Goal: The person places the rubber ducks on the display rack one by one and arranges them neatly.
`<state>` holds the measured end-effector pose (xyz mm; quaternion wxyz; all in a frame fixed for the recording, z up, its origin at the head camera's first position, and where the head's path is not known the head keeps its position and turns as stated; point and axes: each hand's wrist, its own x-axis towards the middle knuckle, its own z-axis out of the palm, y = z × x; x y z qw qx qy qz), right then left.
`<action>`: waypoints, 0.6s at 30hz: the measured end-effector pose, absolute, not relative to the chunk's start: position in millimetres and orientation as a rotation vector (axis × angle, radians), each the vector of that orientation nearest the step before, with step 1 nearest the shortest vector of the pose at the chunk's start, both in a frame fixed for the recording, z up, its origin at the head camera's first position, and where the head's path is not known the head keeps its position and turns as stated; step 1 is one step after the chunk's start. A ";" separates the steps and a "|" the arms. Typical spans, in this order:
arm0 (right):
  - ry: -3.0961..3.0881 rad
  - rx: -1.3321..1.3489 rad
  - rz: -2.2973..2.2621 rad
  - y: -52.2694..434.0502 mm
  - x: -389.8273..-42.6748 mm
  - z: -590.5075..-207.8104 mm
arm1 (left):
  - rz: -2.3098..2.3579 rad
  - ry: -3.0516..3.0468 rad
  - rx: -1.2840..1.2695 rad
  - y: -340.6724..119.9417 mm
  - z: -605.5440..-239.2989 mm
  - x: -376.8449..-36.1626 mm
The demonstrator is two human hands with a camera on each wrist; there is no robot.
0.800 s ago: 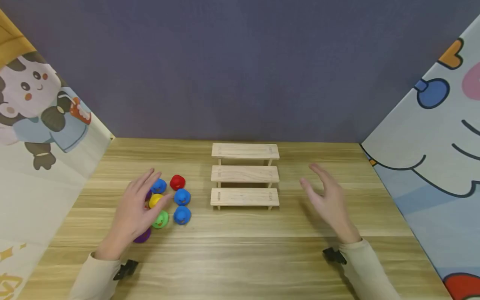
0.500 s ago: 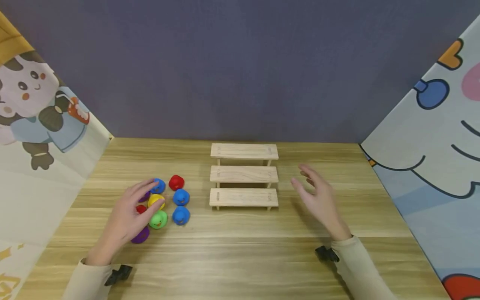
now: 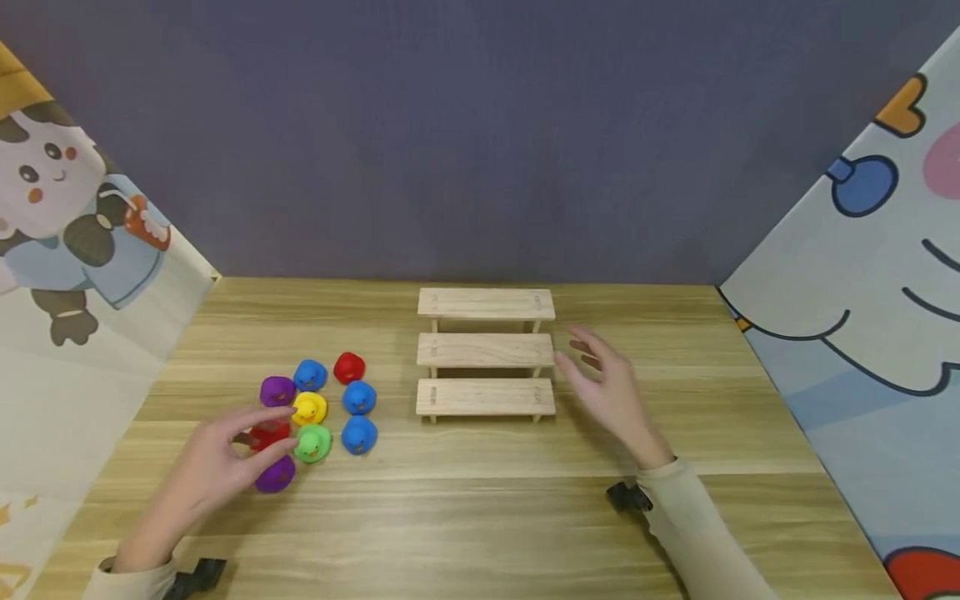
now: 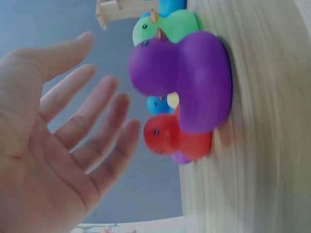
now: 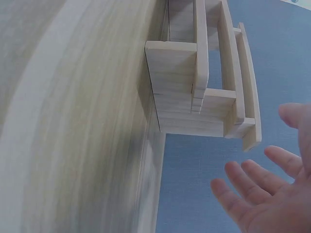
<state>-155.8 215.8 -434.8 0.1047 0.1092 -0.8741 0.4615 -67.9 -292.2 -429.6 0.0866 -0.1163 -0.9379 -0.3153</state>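
Note:
Several small rubber ducks stand clustered on the wooden table (image 3: 480, 517), left of a three-step wooden shelf (image 3: 486, 350). My left hand (image 3: 243, 437) hovers at the cluster's near-left, fingers straight, fingertips close to a red duck (image 3: 268, 433) and a purple duck (image 3: 275, 475). The left wrist view shows the left hand (image 4: 73, 145) spread and holding nothing, apart from the purple duck (image 4: 194, 82) and red duck (image 4: 175, 136). My right hand (image 3: 592, 371) is open beside the shelf's right end; the right wrist view shows its fingers (image 5: 252, 189) straight near the shelf (image 5: 204, 92).
Other ducks: purple (image 3: 277, 390), yellow (image 3: 309, 408), green (image 3: 313, 443), red (image 3: 348, 367), and three blue ones (image 3: 358, 417). Printed panels wall off the table's left (image 3: 82, 333) and right (image 3: 862, 350); a dark wall stands behind.
My left hand drew back toward me off the ducks, uncovering a purple and a red duck. My right hand moved left, closer to the shelf.

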 end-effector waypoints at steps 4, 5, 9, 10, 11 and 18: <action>-2.584 0.314 1.386 212.7 -159.4 -437.3 | -0.931 -2.896 -0.297 -299.2 -429.3 -60.7; -2.588 0.311 1.396 211.9 -160.4 -438.5 | -0.929 -2.920 -0.284 -300.9 -429.5 -58.9; -2.600 0.306 1.456 207.9 -164.9 -442.2 | -0.899 -3.020 -0.243 -307.4 -429.6 -54.0; -2.599 0.306 1.477 206.9 -166.1 -443.2 | -0.889 -3.050 -0.232 -308.7 -429.7 -53.2; -2.599 0.305 1.490 206.1 -167.2 -443.9 | -0.874 -3.079 -0.224 -309.8 -429.9 -52.5; -2.615 0.289 1.547 201.3 -170.0 -447.6 | -0.848 -3.164 -0.197 -311.4 -433.6 -49.6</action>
